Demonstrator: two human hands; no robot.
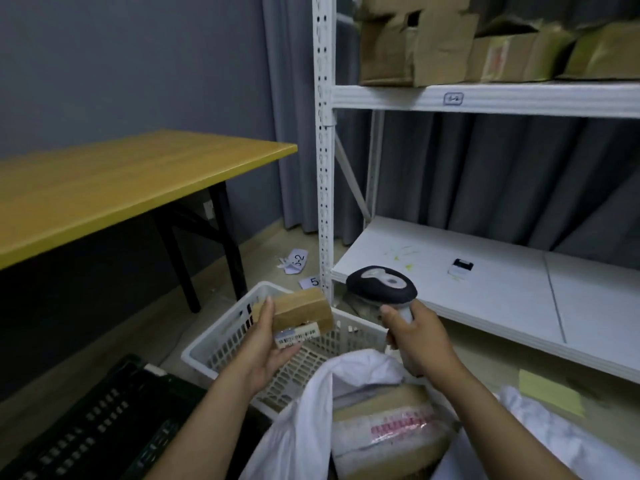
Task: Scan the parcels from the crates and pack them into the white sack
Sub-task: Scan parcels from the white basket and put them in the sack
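Observation:
My left hand (pixel 265 344) holds a small brown cardboard parcel (pixel 298 311) with a white barcode label on its near side, above the white slatted crate (pixel 221 344). My right hand (pixel 417 337) grips the handle of a black-and-grey barcode scanner (pixel 381 284), whose head sits just right of the parcel. Below my hands the white sack (pixel 304 420) stands open, with taped brown parcels (pixel 388 431) inside it. A black crate (pixel 104 424) lies at the lower left.
A yellow-topped table (pixel 114 181) with black legs stands to the left. A white metal shelving rack (pixel 485 98) fills the right, with cardboard boxes (pixel 415 39) on top and a small black-and-white object (pixel 460 268) on the low shelf. Paper scraps (pixel 294 261) lie on the floor.

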